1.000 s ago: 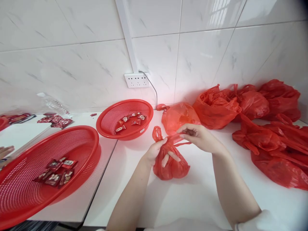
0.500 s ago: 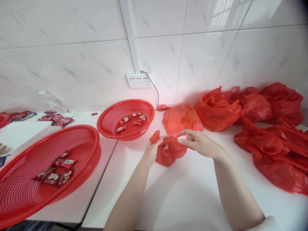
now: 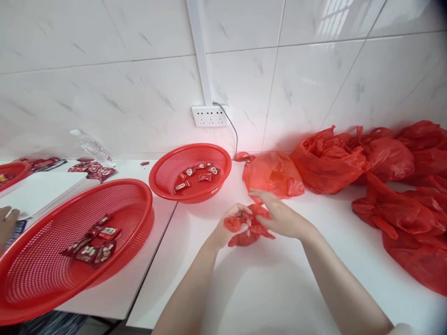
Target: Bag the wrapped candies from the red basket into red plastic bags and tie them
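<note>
My left hand (image 3: 226, 229) is closed round a crumpled red plastic bag (image 3: 246, 238), with a bunched end of it poking out between thumb and fingers. On the bag's other side is my right hand (image 3: 281, 216), its fingers stretched out and spread, the thumb against the plastic. The bag is low over the white table (image 3: 265, 288); what it contains, if anything, is hidden. Just behind my hands lies a flatter red plastic bag (image 3: 274, 172).
A red basket (image 3: 160, 160) with several wrapped snacks stands behind left; a larger red basket (image 3: 139, 190) is nearer. Filled red bags (image 3: 324, 163) line the right. Another person's hand (image 3: 7, 225) rests by a white lid (image 3: 42, 190). A plastic bottle (image 3: 92, 146) leans near the wall.
The bag is more bunched up, and its gathered end has come down into my left hand. My right hand's fingers have spread over the bag. The view has shifted slightly left.
</note>
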`<move>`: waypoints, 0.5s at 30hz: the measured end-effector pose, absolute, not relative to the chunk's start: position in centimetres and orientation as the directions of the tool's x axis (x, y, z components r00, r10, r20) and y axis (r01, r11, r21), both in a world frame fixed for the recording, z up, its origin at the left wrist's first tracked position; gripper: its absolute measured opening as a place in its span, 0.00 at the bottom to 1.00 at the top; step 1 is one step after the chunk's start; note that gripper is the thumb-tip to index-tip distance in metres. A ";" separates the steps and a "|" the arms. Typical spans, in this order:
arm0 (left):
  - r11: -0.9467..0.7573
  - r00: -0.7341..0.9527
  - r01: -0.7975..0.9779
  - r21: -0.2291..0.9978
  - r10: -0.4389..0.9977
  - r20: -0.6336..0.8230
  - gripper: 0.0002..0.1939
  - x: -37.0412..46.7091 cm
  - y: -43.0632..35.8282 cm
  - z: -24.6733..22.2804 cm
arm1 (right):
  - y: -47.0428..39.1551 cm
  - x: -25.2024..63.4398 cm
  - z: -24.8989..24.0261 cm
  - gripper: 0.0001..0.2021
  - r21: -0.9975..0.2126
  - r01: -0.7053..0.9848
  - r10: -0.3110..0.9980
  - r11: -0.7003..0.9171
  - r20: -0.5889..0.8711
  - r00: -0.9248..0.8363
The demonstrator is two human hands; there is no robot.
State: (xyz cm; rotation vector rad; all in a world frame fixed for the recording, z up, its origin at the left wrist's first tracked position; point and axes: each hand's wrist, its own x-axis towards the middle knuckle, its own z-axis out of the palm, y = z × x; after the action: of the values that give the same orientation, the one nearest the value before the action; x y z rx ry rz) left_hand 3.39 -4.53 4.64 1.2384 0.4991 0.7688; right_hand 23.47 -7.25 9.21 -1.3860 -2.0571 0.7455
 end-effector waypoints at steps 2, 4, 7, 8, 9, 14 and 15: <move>0.149 0.699 -0.279 0.949 0.709 0.094 0.14 3.4 -4.7 4.4 | -7.1 23.2 9.1 0.36 -0.807 0.496 0.887 0.320 0.071 -0.457; 0.155 0.708 -0.304 0.940 0.697 0.114 0.14 3.4 -4.6 3.9 | -7.0 22.8 8.9 0.39 -0.868 0.398 0.850 0.297 0.050 -0.525; 0.147 0.709 -0.277 0.949 0.699 0.098 0.14 3.4 -4.5 3.4 | -6.8 22.3 8.5 0.40 -0.883 0.392 0.864 0.256 0.027 -0.503; 0.141 0.711 -0.256 0.956 0.698 0.088 0.14 3.4 -4.5 3.3 | -6.8 22.2 8.3 0.40 -0.875 0.420 0.875 0.241 0.009 -0.484; 0.127 0.711 -0.234 0.964 0.699 0.081 0.14 3.4 -4.4 3.2 | -6.7 22.1 8.2 0.39 -0.864 0.449 0.884 0.229 -0.009 -0.467; -0.052 0.646 -0.114 0.992 0.755 0.114 0.15 3.0 -4.2 3.3 | -6.5 22.5 7.9 0.37 -0.829 0.517 0.897 0.213 -0.044 -0.440; -0.110 0.614 -0.075 0.991 0.778 0.133 0.12 3.0 -4.2 3.3 | -6.4 22.6 7.8 0.38 -0.827 0.519 0.893 0.216 -0.048 -0.447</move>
State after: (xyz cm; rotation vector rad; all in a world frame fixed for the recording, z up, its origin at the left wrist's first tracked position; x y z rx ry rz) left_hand 2.97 -4.17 3.28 1.5193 0.6162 0.8054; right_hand 22.61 -6.40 7.80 -1.3039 -2.0529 1.1288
